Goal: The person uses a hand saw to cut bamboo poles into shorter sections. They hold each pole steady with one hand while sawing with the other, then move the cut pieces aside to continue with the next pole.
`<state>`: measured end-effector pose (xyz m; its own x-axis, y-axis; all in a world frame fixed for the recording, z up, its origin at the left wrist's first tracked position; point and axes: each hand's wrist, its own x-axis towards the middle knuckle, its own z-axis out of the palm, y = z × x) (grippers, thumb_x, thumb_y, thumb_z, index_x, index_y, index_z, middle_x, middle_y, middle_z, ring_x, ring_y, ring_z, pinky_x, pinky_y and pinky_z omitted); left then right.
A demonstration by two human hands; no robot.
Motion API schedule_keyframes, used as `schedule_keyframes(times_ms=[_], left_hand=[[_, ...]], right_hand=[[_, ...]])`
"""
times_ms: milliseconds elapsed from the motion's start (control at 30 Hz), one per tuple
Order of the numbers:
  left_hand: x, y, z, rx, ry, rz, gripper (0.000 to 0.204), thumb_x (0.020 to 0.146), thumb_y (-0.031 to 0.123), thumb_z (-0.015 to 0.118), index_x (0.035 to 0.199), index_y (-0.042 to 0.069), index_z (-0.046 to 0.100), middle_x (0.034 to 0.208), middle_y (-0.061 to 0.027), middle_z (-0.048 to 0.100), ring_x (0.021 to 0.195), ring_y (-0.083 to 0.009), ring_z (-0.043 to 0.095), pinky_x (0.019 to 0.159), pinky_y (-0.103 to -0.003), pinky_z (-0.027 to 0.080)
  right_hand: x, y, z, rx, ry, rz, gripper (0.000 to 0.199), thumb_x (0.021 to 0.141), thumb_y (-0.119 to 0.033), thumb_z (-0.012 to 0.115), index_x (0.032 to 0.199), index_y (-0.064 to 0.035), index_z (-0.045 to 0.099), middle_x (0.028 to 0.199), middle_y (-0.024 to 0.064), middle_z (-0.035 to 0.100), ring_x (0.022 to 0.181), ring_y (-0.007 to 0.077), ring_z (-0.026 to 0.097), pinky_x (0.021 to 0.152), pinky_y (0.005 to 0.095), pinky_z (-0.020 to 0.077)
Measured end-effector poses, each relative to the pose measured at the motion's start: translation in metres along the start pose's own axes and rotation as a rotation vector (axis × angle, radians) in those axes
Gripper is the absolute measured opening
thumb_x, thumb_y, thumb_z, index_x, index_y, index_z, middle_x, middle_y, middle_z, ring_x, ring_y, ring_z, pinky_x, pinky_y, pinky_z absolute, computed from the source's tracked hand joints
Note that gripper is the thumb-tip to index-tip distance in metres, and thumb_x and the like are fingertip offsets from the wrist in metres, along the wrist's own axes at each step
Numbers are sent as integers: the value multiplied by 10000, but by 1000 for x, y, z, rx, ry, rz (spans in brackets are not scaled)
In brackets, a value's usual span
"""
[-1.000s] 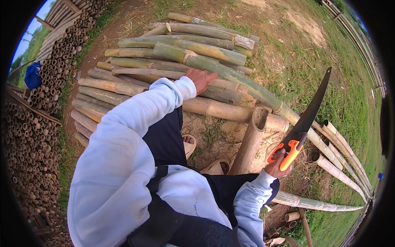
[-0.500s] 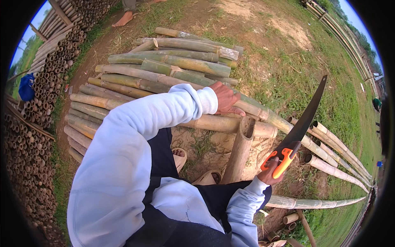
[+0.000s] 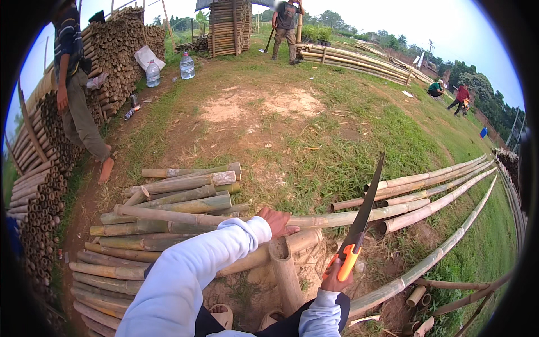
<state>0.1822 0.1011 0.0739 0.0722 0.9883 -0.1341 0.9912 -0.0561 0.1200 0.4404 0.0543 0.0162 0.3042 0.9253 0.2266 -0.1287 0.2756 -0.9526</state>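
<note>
A long bamboo pole (image 3: 325, 219) lies crosswise in front of me, over a thick bamboo log (image 3: 303, 240) and close to an upright bamboo post (image 3: 288, 278) with a notched top. My left hand (image 3: 273, 223) is closed over the pole, the thumb along its near side. In my right hand (image 3: 337, 276) is the orange handle of a handsaw (image 3: 368, 205). Its dark blade points up and away, standing in front of the pole from my view; whether it touches the pole I cannot tell. Cut bamboo lengths (image 3: 120, 271) lie piled to the left.
Long bamboo poles (image 3: 418, 216) stretch away at the right. Stacked bamboo (image 3: 118, 50) and two water jugs (image 3: 187, 66) stand at the back left. A person (image 3: 78, 95) is at the far left, another person (image 3: 287, 28) at the back, and more people at the far right.
My view has tilted up, bringing in the yard and people behind. The left hand remains on the pole, and the right hand still holds the saw with its blade raised.
</note>
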Motion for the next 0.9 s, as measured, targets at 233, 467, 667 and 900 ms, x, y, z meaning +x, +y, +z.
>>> schedule_keyframes(times_ms=[233, 467, 667, 900], left_hand=[[27, 18, 11, 18, 8, -8, 767, 969, 747, 352, 1101, 58, 659, 845, -203, 725, 865, -405, 712, 846, -513, 495], [43, 23, 31, 12, -32, -36, 759, 963, 749, 374, 1167, 74, 656, 888, -199, 727, 938, -392, 698, 900, -503, 473], [49, 14, 37, 27, 16, -63, 740, 966, 743, 377, 1152, 83, 657, 895, -182, 734, 953, -373, 704, 897, -503, 477], [56, 8, 53, 26, 13, -120, 734, 948, 760, 390, 1183, 113, 645, 962, -181, 737, 1000, -362, 693, 928, -519, 442]], right_hand=[[3, 5, -4, -30, 4, -75, 85, 957, -50, 639, 987, 30, 646, 660, 2, 564, 550, 68, 516, 517, 237, 419], [5, 17, -12, 26, 9, 11, 142, 939, -40, 654, 1053, 41, 680, 734, 17, 618, 578, 73, 540, 542, 238, 440], [6, 29, -13, -12, 9, 12, 200, 920, -15, 661, 1106, 52, 687, 767, 19, 630, 631, 69, 551, 593, 243, 458], [4, 27, -10, 49, 6, 10, 231, 920, -1, 665, 1144, 49, 683, 793, 15, 638, 648, 64, 559, 607, 237, 465]])
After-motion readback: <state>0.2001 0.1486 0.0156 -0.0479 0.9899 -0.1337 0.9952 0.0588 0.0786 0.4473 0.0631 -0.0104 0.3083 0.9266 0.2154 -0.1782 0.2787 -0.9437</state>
